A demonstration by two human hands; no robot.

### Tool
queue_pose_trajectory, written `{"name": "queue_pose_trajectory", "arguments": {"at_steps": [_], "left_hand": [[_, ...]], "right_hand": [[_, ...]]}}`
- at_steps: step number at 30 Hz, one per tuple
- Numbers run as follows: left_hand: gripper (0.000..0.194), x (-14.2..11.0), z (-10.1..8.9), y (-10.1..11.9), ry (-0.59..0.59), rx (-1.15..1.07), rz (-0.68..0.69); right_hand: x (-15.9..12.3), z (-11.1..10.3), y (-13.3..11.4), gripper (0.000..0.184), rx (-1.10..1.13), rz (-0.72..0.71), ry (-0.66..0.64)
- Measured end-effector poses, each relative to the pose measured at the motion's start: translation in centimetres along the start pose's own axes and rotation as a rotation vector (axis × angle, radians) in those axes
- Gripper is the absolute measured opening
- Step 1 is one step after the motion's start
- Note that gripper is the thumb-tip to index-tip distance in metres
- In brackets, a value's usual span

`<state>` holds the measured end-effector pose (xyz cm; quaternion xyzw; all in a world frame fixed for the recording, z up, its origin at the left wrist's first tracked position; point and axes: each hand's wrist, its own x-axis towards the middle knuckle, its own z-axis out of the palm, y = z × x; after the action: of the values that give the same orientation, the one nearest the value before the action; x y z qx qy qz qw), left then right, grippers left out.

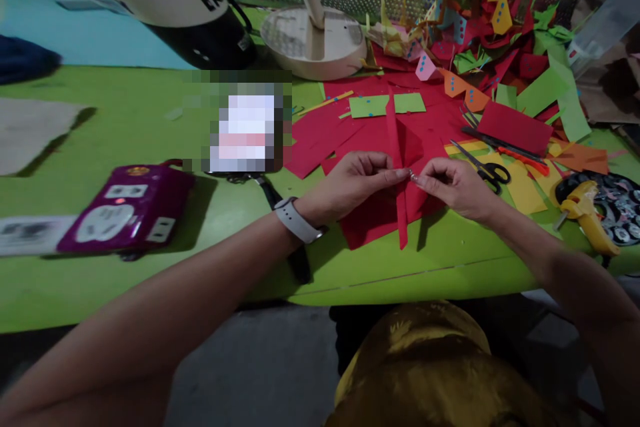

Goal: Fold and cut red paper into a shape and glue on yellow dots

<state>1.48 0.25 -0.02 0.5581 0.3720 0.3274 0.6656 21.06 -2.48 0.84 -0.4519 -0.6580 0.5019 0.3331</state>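
My left hand [357, 180] is closed in a pinch on a long, narrow folded strip of red paper [403, 223], which stands roughly upright across its fingertips. Close by, my right hand [455, 188] is also pinched shut. A tiny, shiny, silvery twisted piece [412, 175] shows between the two sets of fingertips; its kind is too small to make out. Under both hands lie red paper sheets [360, 230]. Two green paper pieces [369, 107] rest just beyond. Scissors with black handles [493, 172] lie to the right of my right hand.
Cut paper shapes [465, 90] are heaped at the back right. A yellow glue gun [585, 210] lies by a black tray [613, 200] of small items. Left are a purple box-shaped device [130, 210], a pixelated area [245, 133] and a black bottle [170, 7]. A round white base [340, 47] stands behind.
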Motion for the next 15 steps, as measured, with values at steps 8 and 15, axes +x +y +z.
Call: {"name": "queue_pose_trajectory", "arguments": {"at_steps": [8, 15], "left_hand": [[0.037, 0.29, 0.01, -0.06, 0.092, -0.030, 0.068], [0.038, 0.48, -0.18, 0.15, 0.136, -0.240, -0.033]], "right_hand": [[0.11, -0.28, 0.21, 0.039, 0.080, 0.016, 0.154], [-0.78, -0.51, -0.15, 0.032, -0.481, -0.482, 0.262]]}}
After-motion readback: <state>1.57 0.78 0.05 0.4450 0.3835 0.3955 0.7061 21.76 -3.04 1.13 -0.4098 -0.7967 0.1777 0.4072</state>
